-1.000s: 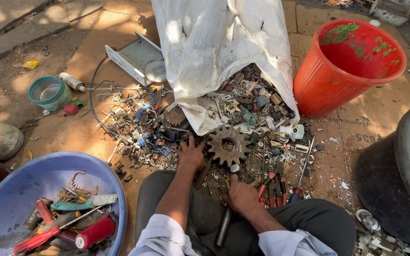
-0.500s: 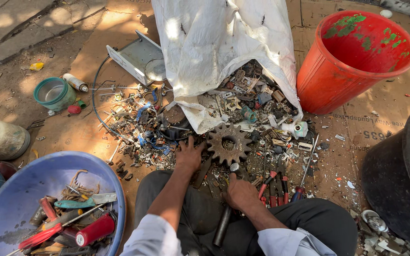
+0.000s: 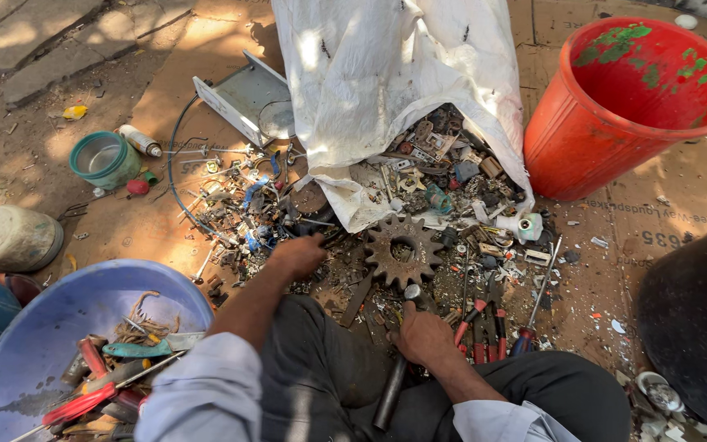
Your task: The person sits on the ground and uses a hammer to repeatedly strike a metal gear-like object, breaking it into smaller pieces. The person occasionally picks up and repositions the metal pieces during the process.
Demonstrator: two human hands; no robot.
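Sorting looks barely begun: most scrap [image 3: 345,221] lies spilled from one white sack [image 3: 386,90] at twelve o'clock. The left hand [image 3: 296,255] is clenched, digging in the pile; what it grasps, I cannot tell. The right hand [image 3: 421,336] grasps one metal rod [image 3: 392,385]. One rusty gear [image 3: 403,248] lies between them, one red bucket [image 3: 615,131] at two o'clock, one blue basin [image 3: 51,327] at eight.

Sharp, sunlit view with dappled shadows
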